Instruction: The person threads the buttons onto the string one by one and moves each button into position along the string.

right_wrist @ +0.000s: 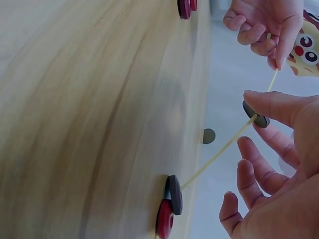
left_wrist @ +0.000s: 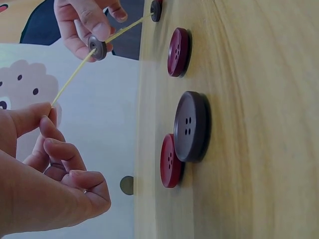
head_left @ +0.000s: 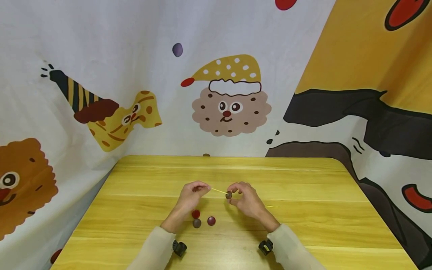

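Cartoon-printed cloth hangs behind a yellow wooden table (head_left: 303,180), over which both hands work slightly above the surface; the left hand (head_left: 189,195) has thumb and forefinger pressed together on one end of a thin yellow cord (head_left: 218,191), the other fingers curled loosely beneath, apparently to keep the line taut and straight for threading; below that hand's fingers, near its wrist, three loose buttons lie flat on the wood within easy reach: a red button (head_left: 196,214), a dark grey button (head_left: 197,223) touching it, and a maroon button (head_left: 211,221) just beside them; the cord runs rightward from the left fingertips through a small dark button (head_left: 228,194), which the right hand (head_left: 245,200) pinches between thumb and forefinger, face turned toward the cord so that the hole lines up with it; the remaining right fingers are spread a little apart; past the right fingers the cord trails down to the table, where the right wrist view shows a dark button and a red one (right_wrist: 165,220) at its end, seemingly already strung.
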Demonstrator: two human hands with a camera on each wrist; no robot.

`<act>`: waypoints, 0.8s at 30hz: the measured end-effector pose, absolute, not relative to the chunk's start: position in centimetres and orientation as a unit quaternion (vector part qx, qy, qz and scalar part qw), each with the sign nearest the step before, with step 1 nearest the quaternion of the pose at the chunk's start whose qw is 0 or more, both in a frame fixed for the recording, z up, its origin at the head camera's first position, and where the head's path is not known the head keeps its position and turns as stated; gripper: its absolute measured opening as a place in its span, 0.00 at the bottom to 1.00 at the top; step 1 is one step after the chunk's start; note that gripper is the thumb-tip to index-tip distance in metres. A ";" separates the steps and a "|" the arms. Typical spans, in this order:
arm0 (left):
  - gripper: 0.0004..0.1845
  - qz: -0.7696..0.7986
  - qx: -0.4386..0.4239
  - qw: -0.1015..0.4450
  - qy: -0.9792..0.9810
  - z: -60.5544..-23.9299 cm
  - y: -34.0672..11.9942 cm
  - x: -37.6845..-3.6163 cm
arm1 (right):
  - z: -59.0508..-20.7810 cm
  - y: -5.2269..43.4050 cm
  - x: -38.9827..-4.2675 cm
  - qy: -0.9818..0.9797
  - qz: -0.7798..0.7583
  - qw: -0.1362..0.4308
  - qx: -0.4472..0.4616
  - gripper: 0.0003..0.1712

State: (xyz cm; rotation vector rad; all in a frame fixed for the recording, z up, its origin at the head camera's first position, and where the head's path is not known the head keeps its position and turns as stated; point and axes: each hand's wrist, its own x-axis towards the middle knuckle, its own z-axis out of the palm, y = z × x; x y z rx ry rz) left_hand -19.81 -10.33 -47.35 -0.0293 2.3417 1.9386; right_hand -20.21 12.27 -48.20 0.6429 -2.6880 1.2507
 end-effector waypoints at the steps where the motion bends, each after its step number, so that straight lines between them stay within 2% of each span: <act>1: 0.13 0.637 -0.009 0.051 0.769 -47.4 -10.3 -19.8 | -48.2 12.3 -20.2 -0.886 0.410 0.053 0.209 0.17; 24: 0.11 0.637 -0.012 0.054 0.769 -47.5 -10.8 -19.6 | -49.4 13.7 -20.6 -0.904 0.393 0.018 0.168 0.16</act>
